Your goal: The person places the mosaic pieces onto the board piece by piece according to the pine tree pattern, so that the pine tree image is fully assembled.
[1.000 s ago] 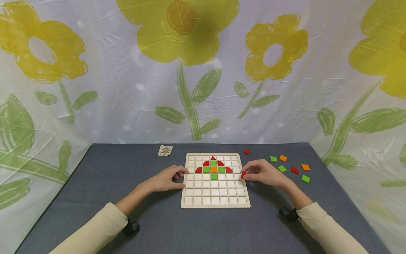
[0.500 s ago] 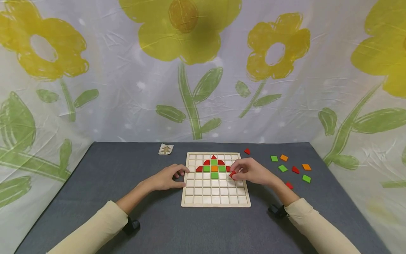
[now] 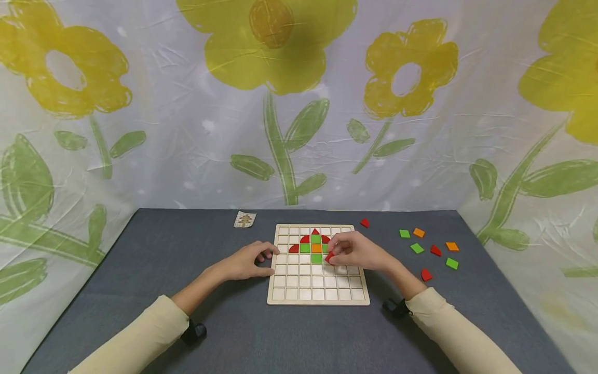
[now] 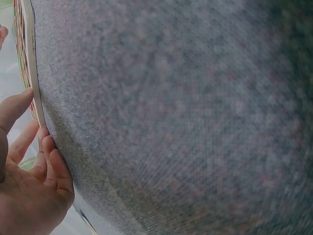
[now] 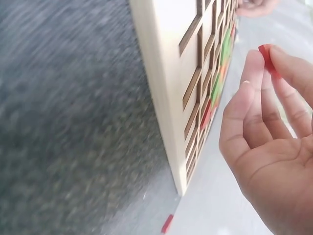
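A wooden grid board (image 3: 318, 303) lies on the table, with green, orange and red tiles in its upper middle squares. My right hand (image 3: 357, 252) is over the right half of the board and pinches a small red tile (image 5: 267, 60) between thumb and fingertips. That tile (image 3: 329, 258) appears just right of the lowest green tile (image 3: 316, 258). My left hand (image 3: 245, 263) rests at the board's left edge, thumb and index finger spread apart against it. In the left wrist view, the thumb tip of my left hand (image 4: 36, 196) touches the board's rim (image 4: 32, 63).
Loose tiles lie right of the board: green (image 3: 417, 248), orange (image 3: 451, 246) and red (image 3: 426, 274) among them. Another red tile (image 3: 364, 223) is near the board's upper right corner. A small patterned card (image 3: 245, 219) lies at the back left. A flowered cloth (image 3: 187, 130) hangs behind the table.
My right hand has moved left over the board with the red tile in its fingers. A loose red tile beside the right forearm has come into view. My left hand stays at the edge.
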Motion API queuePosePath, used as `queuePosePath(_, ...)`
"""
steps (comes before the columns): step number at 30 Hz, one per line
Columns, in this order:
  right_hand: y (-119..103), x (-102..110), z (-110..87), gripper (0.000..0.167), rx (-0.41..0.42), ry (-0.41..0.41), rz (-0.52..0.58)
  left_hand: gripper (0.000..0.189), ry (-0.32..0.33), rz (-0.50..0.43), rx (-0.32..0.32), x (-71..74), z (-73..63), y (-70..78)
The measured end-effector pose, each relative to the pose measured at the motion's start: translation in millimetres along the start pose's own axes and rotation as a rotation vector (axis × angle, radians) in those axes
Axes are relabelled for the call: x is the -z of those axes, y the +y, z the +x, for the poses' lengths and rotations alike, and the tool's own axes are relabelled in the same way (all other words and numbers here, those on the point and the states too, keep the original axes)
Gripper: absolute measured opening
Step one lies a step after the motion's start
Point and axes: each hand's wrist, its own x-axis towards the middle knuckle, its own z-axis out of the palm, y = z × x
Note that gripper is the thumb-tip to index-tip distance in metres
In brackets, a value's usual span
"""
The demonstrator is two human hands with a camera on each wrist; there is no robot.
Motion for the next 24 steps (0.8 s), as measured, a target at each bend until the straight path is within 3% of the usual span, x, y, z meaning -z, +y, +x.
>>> queuePosePath(8, -3, -8, 12.4, 0.015, -0.018, -0.013, 0.020, 0.044, 0.001, 0.003, 0.000, -0.5, 0.8, -2.3)
queuePosePath(13, -4, -15, 24.1, 0.011, 0.015, -0.058, 0.096, 0.044, 0.002, 0.005, -0.001, -0.4, 0.3, -1.8)
queuePosePath(19, -7, -24, 37.2, 0.017, 0.058, -0.072, 0.029, 0.044, 0.002, 0.014, -0.007, -0.5, 0.1, -1.8)
queuePosePath(24, -11, -32, 46.0, 0.009, 0.068, -0.065, 0.039, 0.044, 0.005, 0.017, -0.008, -1.2, 1.5, -3.5)
